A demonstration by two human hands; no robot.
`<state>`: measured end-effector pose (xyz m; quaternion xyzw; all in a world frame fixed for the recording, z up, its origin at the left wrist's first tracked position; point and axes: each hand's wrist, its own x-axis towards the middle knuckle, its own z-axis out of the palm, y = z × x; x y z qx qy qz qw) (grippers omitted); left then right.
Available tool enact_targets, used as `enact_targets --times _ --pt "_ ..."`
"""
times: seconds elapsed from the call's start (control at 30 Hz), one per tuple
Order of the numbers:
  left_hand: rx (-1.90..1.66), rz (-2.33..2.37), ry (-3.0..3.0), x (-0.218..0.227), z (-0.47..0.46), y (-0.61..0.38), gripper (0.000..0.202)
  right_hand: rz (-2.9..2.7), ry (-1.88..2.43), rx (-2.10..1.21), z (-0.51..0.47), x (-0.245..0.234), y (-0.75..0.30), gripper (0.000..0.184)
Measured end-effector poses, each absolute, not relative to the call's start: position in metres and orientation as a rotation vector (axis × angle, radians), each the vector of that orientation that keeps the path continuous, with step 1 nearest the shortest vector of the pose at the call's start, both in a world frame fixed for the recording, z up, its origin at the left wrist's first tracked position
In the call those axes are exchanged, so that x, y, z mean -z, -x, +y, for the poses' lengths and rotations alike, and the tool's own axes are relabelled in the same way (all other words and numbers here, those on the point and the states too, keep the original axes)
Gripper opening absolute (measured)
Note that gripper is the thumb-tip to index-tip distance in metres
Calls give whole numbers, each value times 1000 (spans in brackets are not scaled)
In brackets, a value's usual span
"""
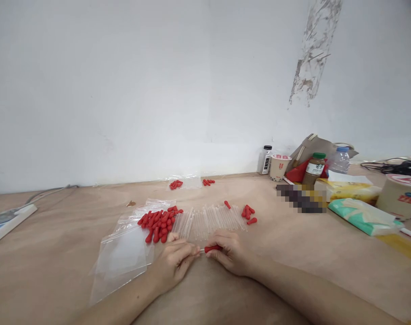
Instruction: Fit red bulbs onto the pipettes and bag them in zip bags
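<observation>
My left hand [176,258] is closed in a pinch on a thin glass dropper tube [202,251], most of it hidden by the fingers. A red rubber dropper bulb [211,248] sits between the thumb and fingers of my right hand [233,253]. The tube's end meets the bulb's mouth; how deep it goes in I cannot tell. Just beyond my hands, a row of glass tubes [212,219] lies side by side. A heap of red bulbs [160,221] is left of the row, and a few loose bulbs [248,211] are at its right end.
See-through zip bags [124,253] lie flat at the left. Against the wall are small bags of red bulbs [188,183]. Bottles [315,169], paper cups [280,168] and tissue packs [363,216] crowd the right. A power strip [11,223] is at the far left.
</observation>
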<state>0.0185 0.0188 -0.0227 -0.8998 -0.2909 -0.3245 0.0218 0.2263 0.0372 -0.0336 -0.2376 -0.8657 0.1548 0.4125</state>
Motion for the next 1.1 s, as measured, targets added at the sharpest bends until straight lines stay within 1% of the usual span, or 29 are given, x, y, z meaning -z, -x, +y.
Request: enact_targets --times 0.2,0.33,0.43,0.8,1.0,1.1 --pt "956 -959 2762 27 20 -23 18 -2205 663 -341 37 33 -223 9" --pt "1018 -1054 2717 24 23 -22 13 -2150 749 -310 40 27 -223 5" --pt "1018 -1127 2648 20 26 -14 17 -2090 797 -306 43 24 -228 4" --pt "955 -1032 2658 25 22 -9 19 -2214 633 -191 44 34 -235 7" --pt "892 -1030 2690 25 22 -8 20 -2237 625 -201 45 34 -235 7" --pt "866 -1041 2687 26 22 -10 23 -2205 650 -301 46 34 -235 9"
